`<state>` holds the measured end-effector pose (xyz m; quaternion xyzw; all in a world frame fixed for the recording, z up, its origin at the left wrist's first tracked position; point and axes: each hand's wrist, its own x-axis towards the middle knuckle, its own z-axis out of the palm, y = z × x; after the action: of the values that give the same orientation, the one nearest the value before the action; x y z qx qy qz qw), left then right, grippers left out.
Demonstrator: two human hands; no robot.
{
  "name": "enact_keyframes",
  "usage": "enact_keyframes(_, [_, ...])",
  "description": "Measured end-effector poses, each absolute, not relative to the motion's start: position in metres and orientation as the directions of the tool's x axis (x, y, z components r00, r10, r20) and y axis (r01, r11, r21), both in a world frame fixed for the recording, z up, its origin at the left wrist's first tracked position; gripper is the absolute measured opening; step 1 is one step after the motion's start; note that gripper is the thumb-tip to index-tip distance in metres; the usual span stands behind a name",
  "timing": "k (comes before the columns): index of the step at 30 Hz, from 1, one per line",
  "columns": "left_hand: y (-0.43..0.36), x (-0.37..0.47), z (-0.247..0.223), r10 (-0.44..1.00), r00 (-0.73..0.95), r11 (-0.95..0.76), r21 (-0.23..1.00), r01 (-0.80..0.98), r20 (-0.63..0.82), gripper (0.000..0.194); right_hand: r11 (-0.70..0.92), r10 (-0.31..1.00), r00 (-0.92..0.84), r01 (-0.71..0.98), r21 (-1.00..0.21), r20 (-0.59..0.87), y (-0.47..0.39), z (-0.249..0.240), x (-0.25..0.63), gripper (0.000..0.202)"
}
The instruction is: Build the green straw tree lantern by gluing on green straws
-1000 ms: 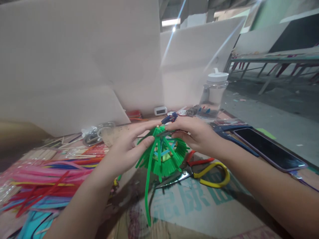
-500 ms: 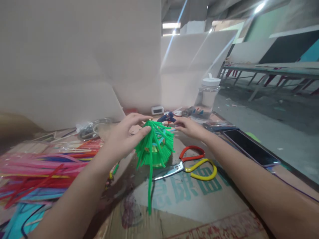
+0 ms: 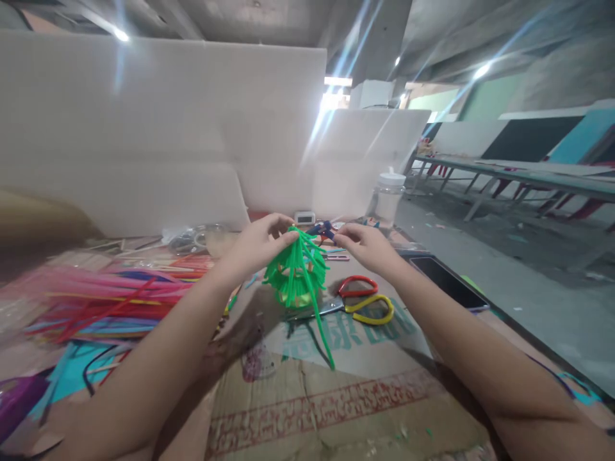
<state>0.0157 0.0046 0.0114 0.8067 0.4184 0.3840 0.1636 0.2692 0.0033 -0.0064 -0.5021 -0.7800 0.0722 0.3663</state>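
During this apparent steadying step, the left hand pinches the tip of the model at clock centre, the right hand is at the blue tool at one o'clock, grip indeterminable, and the next move likely calls for a stable left hold.

Bare left hand, bare right hand, uncovered wrists, slim bare forearms

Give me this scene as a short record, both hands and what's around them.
Left hand: at the top of the green fuzzy piece
Right hand: at the blue tool, grip unclear
Scissors: red and yellow handles, on printed cardboard
Phone: dark screen, to the right
Bottle: white lid, back right
Strips: multicoloured, to the left
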Motion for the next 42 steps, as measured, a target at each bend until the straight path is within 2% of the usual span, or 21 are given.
enact_keyframes(6, [-0.006,0.019,0.012,0.798,0.331,-0.593,0.557,0.582,0.504,0.036,0.548,0.827,-0.395,0.728,-0.412,0.401,-0.028,0.002,0.267,0.034])
enact_keyframes(12, [-0.012,0.012,0.01,0.799,0.282,-0.558,0.481,0.676,0.532,0.038,0.379,0.894,-0.274,0.884,-0.272,0.356,0.004,-0.008,0.298,0.026])
enact_keyframes(16, [-0.012,0.012,0.011,0.78,0.289,-0.574,0.452,0.683,0.554,0.037,0.291,0.932,-0.213,0.922,-0.255,0.293,0.028,-0.033,0.318,0.026])
enact_keyframes(19, [-0.016,0.015,0.013,0.771,0.304,-0.593,0.457,0.663,0.56,0.033,0.294,0.934,-0.22,0.921,-0.256,0.282,0.031,-0.039,0.317,0.025])
enact_keyframes(22, [-0.02,0.016,0.015,0.778,0.297,-0.59,0.48,0.649,0.553,0.031,0.353,0.905,-0.252,0.894,-0.274,0.344,0.015,-0.029,0.3,0.024])
enact_keyframes(25, [-0.021,0.016,0.015,0.781,0.282,-0.578,0.474,0.664,0.557,0.03,0.466,0.786,-0.274,0.852,-0.239,0.554,-0.014,-0.014,0.275,0.039])
enact_keyframes(26, [-0.02,0.016,0.014,0.781,0.282,-0.578,0.471,0.666,0.558,0.03,0.516,0.752,-0.31,0.826,-0.228,0.581,-0.026,-0.01,0.266,0.043])
enact_keyframes(28, [-0.019,0.016,0.014,0.777,0.283,-0.581,0.469,0.665,0.562,0.03,0.599,0.75,-0.419,0.758,-0.258,0.511,-0.045,-0.006,0.25,0.044])
enact_keyframes(30, [-0.018,0.016,0.014,0.775,0.284,-0.584,0.47,0.662,0.565,0.03,0.602,0.78,-0.47,0.746,-0.287,0.413,-0.057,-0.007,0.237,0.039])
enact_keyframes(34, [-0.018,0.016,0.015,0.777,0.286,-0.582,0.467,0.665,0.56,0.031,0.546,0.834,-0.424,0.726,-0.419,0.352,-0.056,-0.021,0.226,0.033])
enact_keyframes(42, [-0.02,0.016,0.016,0.785,0.285,-0.576,0.479,0.662,0.55,0.032,0.41,0.905,-0.318,0.463,-0.786,0.284,-0.047,-0.039,0.215,0.03])
